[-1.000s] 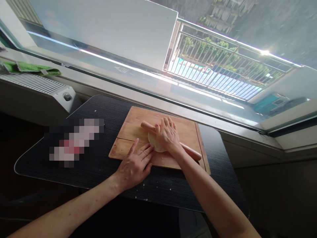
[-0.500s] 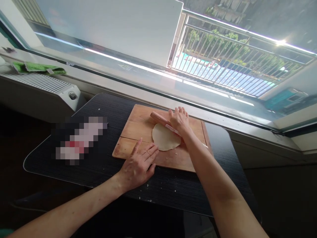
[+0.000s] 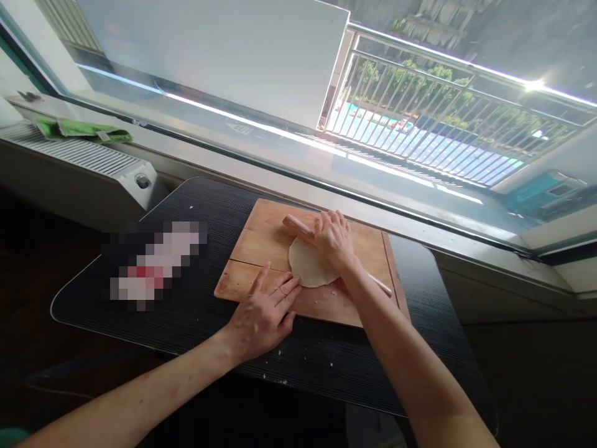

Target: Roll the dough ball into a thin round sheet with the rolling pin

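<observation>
A round, flat sheet of dough lies on the wooden cutting board. Across its far edge rests a wooden rolling pin, running diagonally from upper left to lower right. My right hand presses on the pin's middle with fingers bent over it, and my forearm hides part of the pin. My left hand is spread, its fingertips touching the dough's near left edge and the board. Nothing is gripped in the left hand.
The board sits on a dark table dotted with white crumbs. A blurred-out pale and red object lies at its left. Beyond are the windowsill and window, plus a white radiator with a green cloth on top.
My right hand has come slightly nearer, its fingers now curled over the rolling pin rather than stretched beyond it. My left hand keeps its place at the dough's edge. The view has shifted slightly.
</observation>
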`<action>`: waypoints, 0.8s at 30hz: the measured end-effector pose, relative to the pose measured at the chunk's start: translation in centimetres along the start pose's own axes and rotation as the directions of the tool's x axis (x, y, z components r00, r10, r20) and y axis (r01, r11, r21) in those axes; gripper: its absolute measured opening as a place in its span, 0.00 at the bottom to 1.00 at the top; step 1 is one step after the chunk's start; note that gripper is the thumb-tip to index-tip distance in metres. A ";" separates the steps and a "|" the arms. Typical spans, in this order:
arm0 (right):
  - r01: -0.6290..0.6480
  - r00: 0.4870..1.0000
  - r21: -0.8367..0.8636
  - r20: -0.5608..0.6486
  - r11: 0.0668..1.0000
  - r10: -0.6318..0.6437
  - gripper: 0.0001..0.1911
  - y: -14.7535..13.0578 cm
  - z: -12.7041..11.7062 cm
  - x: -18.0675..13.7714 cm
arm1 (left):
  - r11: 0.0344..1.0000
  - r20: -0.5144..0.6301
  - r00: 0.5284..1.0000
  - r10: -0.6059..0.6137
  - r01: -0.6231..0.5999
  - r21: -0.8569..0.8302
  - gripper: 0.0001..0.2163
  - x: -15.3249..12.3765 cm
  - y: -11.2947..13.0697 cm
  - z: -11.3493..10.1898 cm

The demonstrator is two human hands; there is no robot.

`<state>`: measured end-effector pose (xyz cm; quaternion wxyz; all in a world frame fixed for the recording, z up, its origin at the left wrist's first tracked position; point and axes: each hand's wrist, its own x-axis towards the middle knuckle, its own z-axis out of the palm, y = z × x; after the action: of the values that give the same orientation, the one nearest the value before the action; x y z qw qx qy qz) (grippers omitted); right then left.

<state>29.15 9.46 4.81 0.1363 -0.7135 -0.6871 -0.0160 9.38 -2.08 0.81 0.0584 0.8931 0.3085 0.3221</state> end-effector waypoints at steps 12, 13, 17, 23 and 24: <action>-0.233 0.972 -0.031 0.036 0.972 0.234 0.20 4.8 -1.4 3.6 | 0.962 -0.041 0.981 -0.191 0.179 -0.206 0.14 0.9 -1.0 -1.2; -0.232 0.972 -0.008 0.032 0.973 0.232 0.22 4.9 -1.7 2.8 | 0.951 -0.068 0.968 -0.243 0.224 -0.212 0.12 1.7 -1.4 -1.3; -0.079 0.990 0.185 0.127 0.980 0.056 0.24 5.5 -3.1 -2.0 | 0.897 -0.037 0.896 -0.442 0.441 -0.024 0.10 6.9 -3.3 -0.8; -0.020 0.986 0.131 0.167 0.991 -0.002 0.10 8.3 -4.6 -6.2 | 0.781 0.325 0.712 -0.623 0.538 0.318 0.14 14.5 -3.3 -0.2; -0.048 0.986 0.111 0.164 0.993 0.029 0.10 8.7 -4.8 -6.4 | 0.782 0.366 0.691 -0.623 0.543 0.306 0.14 15.0 -3.1 -0.4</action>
<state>38.17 2.05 6.56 0.1212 -0.7165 -0.6818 0.0840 16.57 9.20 8.21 0.1492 0.7986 0.5815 0.0441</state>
